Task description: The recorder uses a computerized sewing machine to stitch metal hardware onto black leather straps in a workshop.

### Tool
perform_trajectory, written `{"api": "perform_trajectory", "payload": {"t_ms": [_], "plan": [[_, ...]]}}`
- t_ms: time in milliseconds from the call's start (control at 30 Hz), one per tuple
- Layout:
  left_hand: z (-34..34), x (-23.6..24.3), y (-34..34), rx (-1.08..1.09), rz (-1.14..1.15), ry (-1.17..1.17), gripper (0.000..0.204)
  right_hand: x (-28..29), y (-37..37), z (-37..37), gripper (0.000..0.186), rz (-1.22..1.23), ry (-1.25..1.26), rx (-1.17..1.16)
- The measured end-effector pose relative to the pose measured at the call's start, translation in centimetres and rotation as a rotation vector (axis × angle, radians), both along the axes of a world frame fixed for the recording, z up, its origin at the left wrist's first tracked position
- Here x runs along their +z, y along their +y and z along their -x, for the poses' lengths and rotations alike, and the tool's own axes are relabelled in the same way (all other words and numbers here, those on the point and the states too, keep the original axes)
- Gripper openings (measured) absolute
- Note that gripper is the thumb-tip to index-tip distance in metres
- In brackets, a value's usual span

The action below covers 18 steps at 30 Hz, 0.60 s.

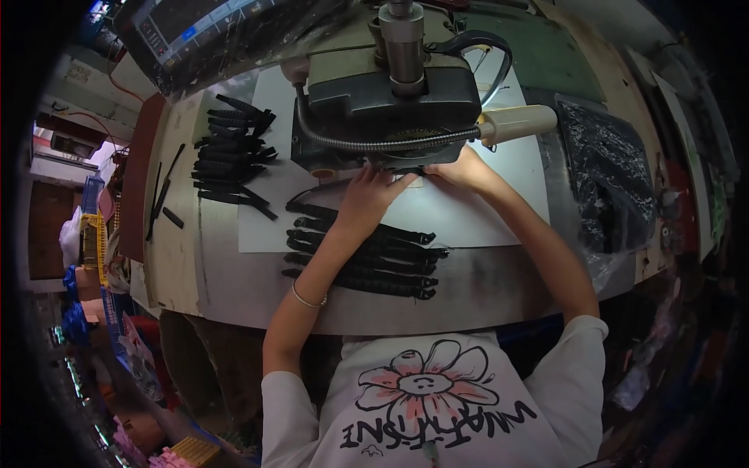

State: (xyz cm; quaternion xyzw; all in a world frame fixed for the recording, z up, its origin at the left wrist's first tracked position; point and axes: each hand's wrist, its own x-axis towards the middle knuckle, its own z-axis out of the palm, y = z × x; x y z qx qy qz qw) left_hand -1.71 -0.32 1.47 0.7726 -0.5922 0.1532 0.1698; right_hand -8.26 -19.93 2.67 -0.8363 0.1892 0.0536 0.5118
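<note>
The black piece [407,170] is placed beneath the machine head [394,101], touched from either side by the left hand [371,193] and right hand [462,171]; how tightly the bent fingers are closed cannot be told.

Black fabric strips [390,267], white sheet [265,230], silver-grey desk [230,281], black machine head [445,101], silver conduit [367,146], cream lamp handle [524,125], green mat [554,51], reddish-brown panel [144,183], white shirt [425,382] with pink-and-black flower print.
</note>
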Motion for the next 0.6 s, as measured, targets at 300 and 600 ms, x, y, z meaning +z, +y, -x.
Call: {"api": "perform_trajectory", "payload": {"t_ms": [300, 600], "plan": [[-0.8, -0.1, 0.3, -0.082, -0.074, -0.055, 0.036, 0.7, 2.3, 1.5, 0.027, 0.645, -0.281, 0.03], [-1.1, 0.1, 0.2, -0.133, -0.052, -0.116, 0.036, -0.9, 2.7, 3.6, 0.007, 0.597, -0.77, 0.039]]}}
